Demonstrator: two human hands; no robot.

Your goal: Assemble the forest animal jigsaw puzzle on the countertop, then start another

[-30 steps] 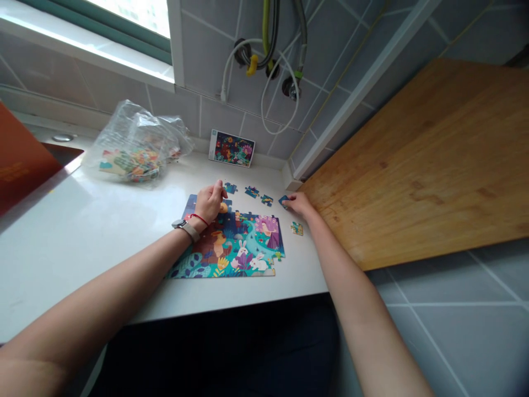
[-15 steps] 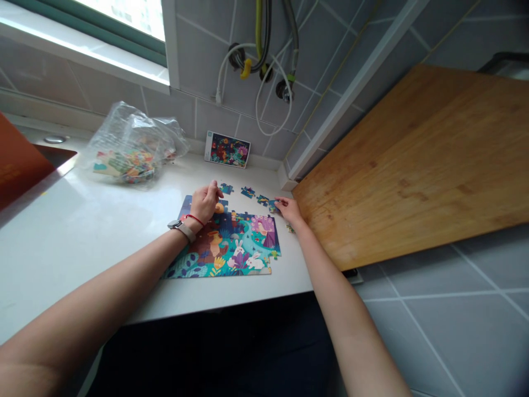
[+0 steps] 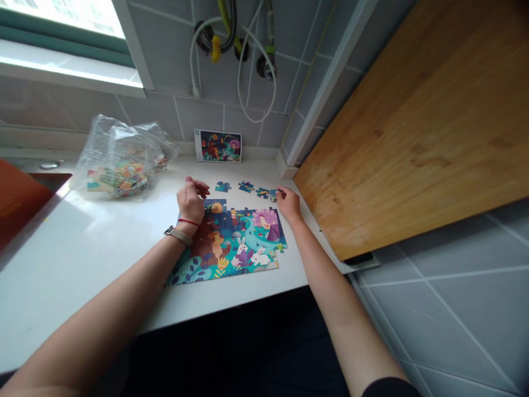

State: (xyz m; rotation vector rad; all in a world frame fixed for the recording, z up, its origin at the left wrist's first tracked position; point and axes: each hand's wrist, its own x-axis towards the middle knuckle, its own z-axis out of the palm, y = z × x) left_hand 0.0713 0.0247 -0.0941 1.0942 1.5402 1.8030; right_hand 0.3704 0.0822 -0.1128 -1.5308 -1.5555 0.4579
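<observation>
At the near edge of the white counter (image 3: 91,248), in front of the person's lap, lies the puzzle (image 3: 231,248), and it looks well along to me: the near and middle parts are joined, with rabbits, flowers and a pink bird all readable. What seems left is mainly the far side, where a block rises at the far left and the edge then drops to bare tabs. The right edge is ragged too, toward the near corner.

The left hand (image 3: 190,202) is at the far left corner of the picture, fingers loosely curled; I see nothing in them, though I can't tell whether they press on anything. Just beyond the far edge runs a row of loose pieces: one at the left (image 3: 222,187), then one at the middle (image 3: 246,186), and a yellow-marked one (image 3: 263,192). At the right end, the right hand (image 3: 289,204) pinches the last piece (image 3: 273,195) between thumb and fingertips.

Farther left slumps a clear bag (image 3: 124,160) of colourful bits, whether for this picture I can't say. Farthest, against the tiled wall (image 3: 200,117), leans a small picture card (image 3: 219,146) with a similar scene.
</observation>
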